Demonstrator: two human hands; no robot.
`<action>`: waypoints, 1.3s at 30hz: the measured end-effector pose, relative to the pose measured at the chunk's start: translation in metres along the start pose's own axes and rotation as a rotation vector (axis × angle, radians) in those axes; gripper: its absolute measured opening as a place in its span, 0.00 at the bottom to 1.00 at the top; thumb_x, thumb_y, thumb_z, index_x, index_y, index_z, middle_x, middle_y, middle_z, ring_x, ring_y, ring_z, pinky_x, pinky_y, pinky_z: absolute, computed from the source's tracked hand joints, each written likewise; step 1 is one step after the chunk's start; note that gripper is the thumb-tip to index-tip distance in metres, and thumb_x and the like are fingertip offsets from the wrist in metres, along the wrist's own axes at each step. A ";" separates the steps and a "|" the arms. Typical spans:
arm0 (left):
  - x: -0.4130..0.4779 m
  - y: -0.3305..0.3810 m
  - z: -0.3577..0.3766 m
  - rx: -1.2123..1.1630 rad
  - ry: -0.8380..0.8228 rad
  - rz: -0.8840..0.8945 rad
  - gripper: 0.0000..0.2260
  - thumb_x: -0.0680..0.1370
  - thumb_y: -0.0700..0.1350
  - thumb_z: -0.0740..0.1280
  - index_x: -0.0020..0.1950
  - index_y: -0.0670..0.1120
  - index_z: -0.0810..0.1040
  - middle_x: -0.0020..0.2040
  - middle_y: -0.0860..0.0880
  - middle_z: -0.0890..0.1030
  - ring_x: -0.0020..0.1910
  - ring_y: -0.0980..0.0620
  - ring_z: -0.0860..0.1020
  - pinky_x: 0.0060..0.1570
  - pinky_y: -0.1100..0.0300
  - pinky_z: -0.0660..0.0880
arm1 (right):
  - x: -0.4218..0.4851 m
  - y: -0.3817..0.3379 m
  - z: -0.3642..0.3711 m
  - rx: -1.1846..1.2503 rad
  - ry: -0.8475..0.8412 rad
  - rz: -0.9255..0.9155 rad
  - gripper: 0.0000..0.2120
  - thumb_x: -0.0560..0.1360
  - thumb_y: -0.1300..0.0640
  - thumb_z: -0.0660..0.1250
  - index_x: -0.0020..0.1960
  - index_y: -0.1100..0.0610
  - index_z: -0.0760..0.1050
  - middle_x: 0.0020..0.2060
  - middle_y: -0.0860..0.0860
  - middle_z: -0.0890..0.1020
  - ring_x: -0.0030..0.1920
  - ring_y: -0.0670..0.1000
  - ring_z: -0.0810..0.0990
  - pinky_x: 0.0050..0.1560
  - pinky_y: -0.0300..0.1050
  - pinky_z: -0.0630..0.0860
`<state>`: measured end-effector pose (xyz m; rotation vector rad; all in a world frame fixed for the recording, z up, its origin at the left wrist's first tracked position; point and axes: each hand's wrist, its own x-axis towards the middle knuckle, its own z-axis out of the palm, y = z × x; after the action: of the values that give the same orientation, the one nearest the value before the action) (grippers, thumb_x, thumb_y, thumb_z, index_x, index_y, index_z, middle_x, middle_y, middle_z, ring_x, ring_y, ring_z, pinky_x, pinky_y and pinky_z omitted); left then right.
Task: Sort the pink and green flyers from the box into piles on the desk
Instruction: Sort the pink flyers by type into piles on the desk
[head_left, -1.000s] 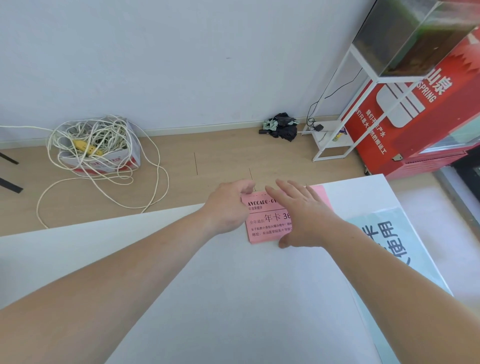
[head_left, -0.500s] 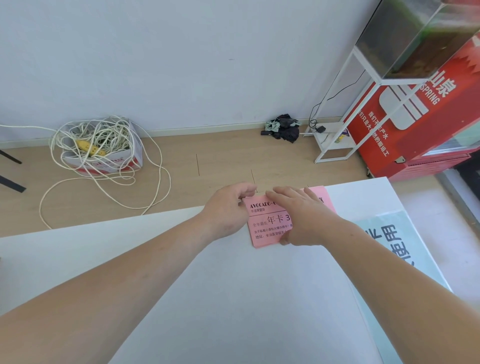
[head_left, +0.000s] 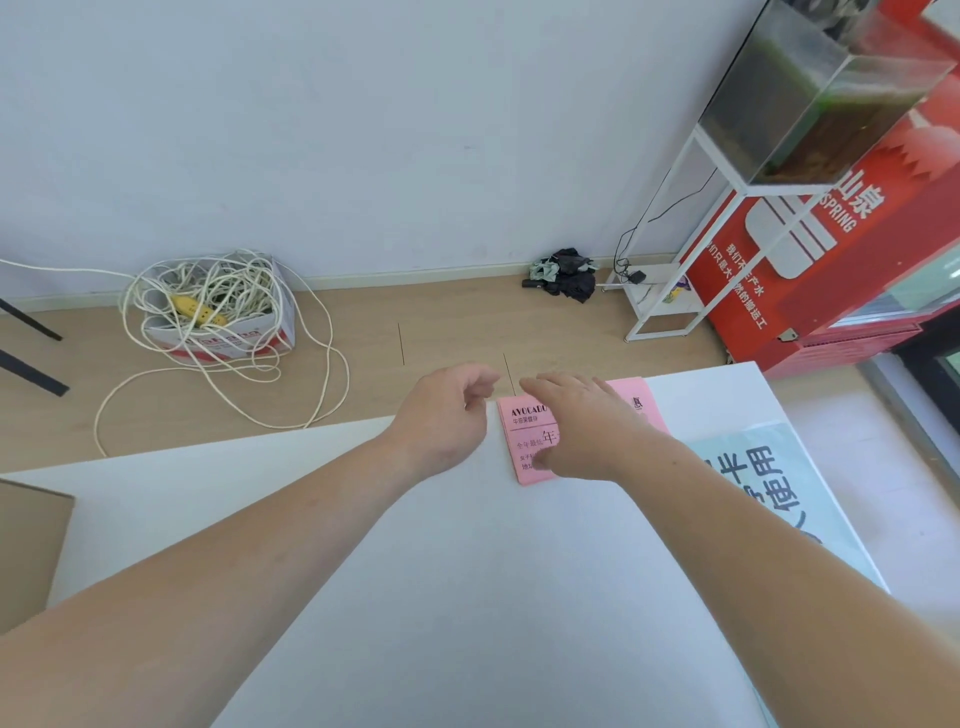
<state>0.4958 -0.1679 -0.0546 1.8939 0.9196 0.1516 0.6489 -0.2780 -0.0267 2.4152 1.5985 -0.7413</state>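
A small pile of pink flyers with black print lies near the far edge of the white desk. My right hand lies over the pile with straight fingers, hiding most of it. Just left of the pile hovers my left hand, fingers loosely curled, holding nothing and off the paper. A corner of the brown cardboard box shows at the left edge of the desk. No green flyer is in view.
A pale blue sheet with large characters lies on the desk to the right of the pile. On the floor beyond stand a carton of tangled white cable, a white metal stand and a red cabinet.
My left hand has come off the pink pile's left edge and moved slightly left. My right hand stays on the pile. The view has shifted a little, bringing the cardboard box corner in.
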 end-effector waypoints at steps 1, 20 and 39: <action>-0.010 0.001 -0.007 -0.005 -0.003 -0.001 0.19 0.81 0.36 0.59 0.69 0.48 0.79 0.59 0.52 0.83 0.59 0.54 0.79 0.66 0.56 0.75 | -0.005 -0.014 -0.002 0.046 0.018 0.022 0.39 0.76 0.47 0.73 0.81 0.47 0.58 0.77 0.48 0.67 0.76 0.53 0.65 0.75 0.52 0.64; -0.309 -0.039 -0.236 -0.470 0.656 -0.017 0.11 0.80 0.37 0.67 0.55 0.51 0.84 0.47 0.51 0.87 0.46 0.54 0.85 0.54 0.51 0.83 | -0.098 -0.351 -0.027 0.836 0.379 -0.275 0.06 0.79 0.53 0.68 0.48 0.47 0.83 0.41 0.43 0.85 0.42 0.45 0.82 0.40 0.42 0.78; -0.438 -0.259 -0.312 0.351 0.807 -0.337 0.19 0.72 0.40 0.70 0.63 0.50 0.81 0.59 0.53 0.77 0.60 0.47 0.73 0.56 0.49 0.77 | -0.094 -0.531 0.068 0.265 0.227 -0.648 0.11 0.79 0.56 0.66 0.60 0.47 0.81 0.55 0.40 0.80 0.58 0.41 0.75 0.62 0.42 0.74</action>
<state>-0.0976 -0.1702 0.0132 1.9691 1.8944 0.6110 0.1223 -0.1579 0.0344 2.1930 2.5783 -0.8292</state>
